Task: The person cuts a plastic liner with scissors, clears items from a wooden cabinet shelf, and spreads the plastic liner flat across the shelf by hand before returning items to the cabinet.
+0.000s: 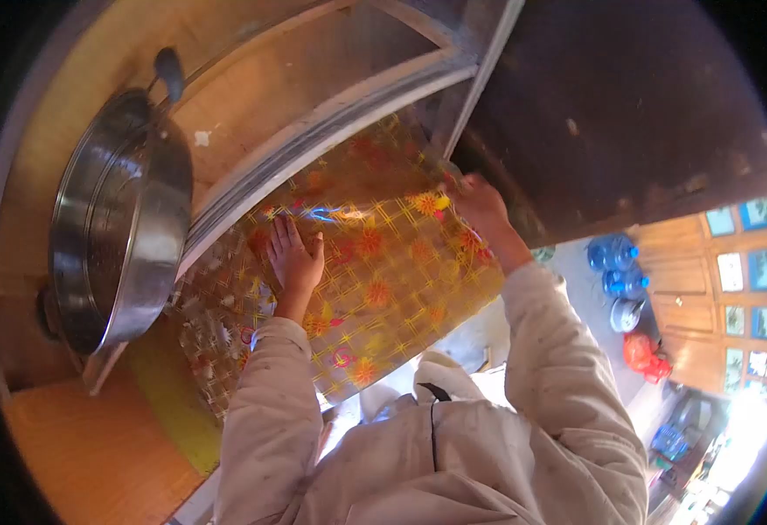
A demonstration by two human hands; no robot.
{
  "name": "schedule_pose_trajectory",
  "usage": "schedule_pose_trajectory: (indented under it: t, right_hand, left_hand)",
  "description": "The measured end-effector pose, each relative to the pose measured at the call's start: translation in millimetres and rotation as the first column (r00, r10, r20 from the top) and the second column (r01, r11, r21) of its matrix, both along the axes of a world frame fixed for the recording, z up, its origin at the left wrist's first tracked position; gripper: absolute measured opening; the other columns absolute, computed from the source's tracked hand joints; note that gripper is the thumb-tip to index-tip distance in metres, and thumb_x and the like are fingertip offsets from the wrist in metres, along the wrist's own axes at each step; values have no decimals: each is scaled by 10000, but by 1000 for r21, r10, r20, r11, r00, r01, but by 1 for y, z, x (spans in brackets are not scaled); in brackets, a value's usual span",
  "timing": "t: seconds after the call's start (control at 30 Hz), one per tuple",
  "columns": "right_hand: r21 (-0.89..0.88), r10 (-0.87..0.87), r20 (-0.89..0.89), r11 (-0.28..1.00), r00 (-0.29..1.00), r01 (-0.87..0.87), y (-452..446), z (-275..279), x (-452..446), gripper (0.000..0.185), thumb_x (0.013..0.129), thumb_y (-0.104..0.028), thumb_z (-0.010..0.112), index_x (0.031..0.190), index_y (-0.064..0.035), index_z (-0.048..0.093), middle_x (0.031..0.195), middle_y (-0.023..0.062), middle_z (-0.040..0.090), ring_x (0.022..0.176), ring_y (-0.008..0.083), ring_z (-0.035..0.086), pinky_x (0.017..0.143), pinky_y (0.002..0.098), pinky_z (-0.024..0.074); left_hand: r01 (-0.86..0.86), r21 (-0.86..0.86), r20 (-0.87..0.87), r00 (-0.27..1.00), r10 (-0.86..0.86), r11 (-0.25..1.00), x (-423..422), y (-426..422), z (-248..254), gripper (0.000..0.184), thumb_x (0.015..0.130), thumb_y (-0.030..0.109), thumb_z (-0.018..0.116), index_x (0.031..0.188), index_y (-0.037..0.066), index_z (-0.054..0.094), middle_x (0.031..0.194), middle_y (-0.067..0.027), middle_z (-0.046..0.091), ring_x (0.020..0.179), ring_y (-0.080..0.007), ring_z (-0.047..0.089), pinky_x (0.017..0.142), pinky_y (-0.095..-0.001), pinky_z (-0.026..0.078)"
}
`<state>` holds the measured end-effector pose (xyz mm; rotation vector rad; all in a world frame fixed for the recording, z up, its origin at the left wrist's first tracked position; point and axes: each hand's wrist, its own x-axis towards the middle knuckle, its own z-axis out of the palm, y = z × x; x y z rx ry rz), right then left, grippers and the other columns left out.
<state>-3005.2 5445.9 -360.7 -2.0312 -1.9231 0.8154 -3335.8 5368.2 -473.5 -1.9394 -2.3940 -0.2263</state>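
A clear plastic sheet printed with yellow lines and red and orange flowers [370, 254] lies across the shelf surface in front of me. My left hand [294, 258] rests flat on this sheet, fingers stretched out and thumb apart. At the sheet's far right edge, beside a dark panel, my right hand [481, 206] is closed with its fingers curled at the sheet's border. Its fingertips are slightly blurred. Light glints off a raised fold between the two hands.
A large steel pan [121, 227] stands on the left by a wooden frame [331, 122]. The dark panel [620, 114] rises at the upper right. Blue water jugs [613, 252] and a red plastic bag [644, 354] sit on the floor to the right, near wooden cabinets [681, 302].
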Motion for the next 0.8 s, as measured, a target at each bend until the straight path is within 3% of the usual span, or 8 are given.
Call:
schedule_pose_trajectory:
  t: [0.03, 0.1, 0.2, 0.27, 0.4, 0.5, 0.6, 0.8]
  right_hand:
    - [-32, -165, -37, 986, 986, 164, 5, -3, -9, 498, 789, -501, 582, 1056, -84, 527, 947, 150, 638, 839, 301, 630, 727, 412, 478]
    - [-60, -141, -146, 989, 979, 133, 8, 2, -17, 457, 787, -509, 570, 942, -81, 541, 905, 137, 644, 835, 306, 626, 724, 409, 484]
    - [173, -117, 229, 982, 966, 78, 25, -21, -31, 375, 791, -450, 580, 900, -92, 568, 848, 107, 645, 812, 298, 629, 716, 412, 492]
    - [190, -206, 211, 968, 956, 166, 33, -36, -35, 299, 789, -390, 581, 874, -104, 584, 850, 100, 645, 801, 309, 628, 712, 414, 497]
    - [287, -157, 106, 950, 982, 121, 32, -28, -36, 221, 777, -295, 572, 870, -96, 594, 885, 97, 652, 814, 332, 628, 717, 418, 501]
    - [266, 62, 248, 955, 967, -130, 30, -6, -44, 211, 771, -254, 562, 857, -65, 597, 957, 108, 654, 871, 329, 631, 743, 414, 502]
    - [-1, 25, 229, 1000, 973, -25, 52, 5, -69, 368, 751, -339, 602, 1010, -81, 645, 1051, 134, 637, 964, 306, 621, 753, 405, 516]
    - [17, 9, 244, 1000, 970, -14, 103, -17, -98, 270, 813, -244, 546, 1006, -88, 654, 1037, 137, 642, 967, 273, 625, 738, 397, 522]
  left_hand:
    - [12, 7, 6, 1000, -13, 1000, -1, 0, -1, 732, 868, 519, 415, 1402, 54, 229, 1463, -166, 191, 1345, -311, 186, 1078, -461, 152]
    - [26, 9, -15, 1000, -25, 1000, -1, 1, -1, 712, 867, 511, 426, 1399, 73, 249, 1458, -163, 205, 1336, -317, 204, 1066, -473, 168]
    - [43, -11, -37, 998, -43, 999, 1, 0, 4, 691, 866, 505, 436, 1395, 92, 270, 1452, -158, 222, 1327, -326, 217, 1046, -493, 187]
    - [51, -17, -43, 998, -51, 999, 1, 2, 7, 679, 867, 503, 437, 1392, 102, 279, 1448, -156, 232, 1324, -330, 219, 1037, -505, 193]
    - [46, -11, -50, 998, -46, 999, 2, 4, 6, 661, 869, 504, 432, 1388, 119, 294, 1442, -155, 245, 1322, -336, 217, 1033, -516, 190]
    - [38, -19, -62, 997, -39, 999, 2, 2, 5, 653, 870, 508, 427, 1386, 128, 301, 1442, -156, 245, 1325, -332, 214, 1037, -515, 186]
    - [54, -5, -47, 997, -55, 999, 0, 4, 3, 654, 871, 515, 419, 1387, 130, 301, 1444, -155, 241, 1327, -326, 217, 1041, -510, 185]
    - [91, 14, -1, 996, -91, 996, -1, 2, 10, 676, 867, 500, 442, 1376, 77, 300, 1437, -179, 242, 1324, -328, 228, 1046, -503, 187]
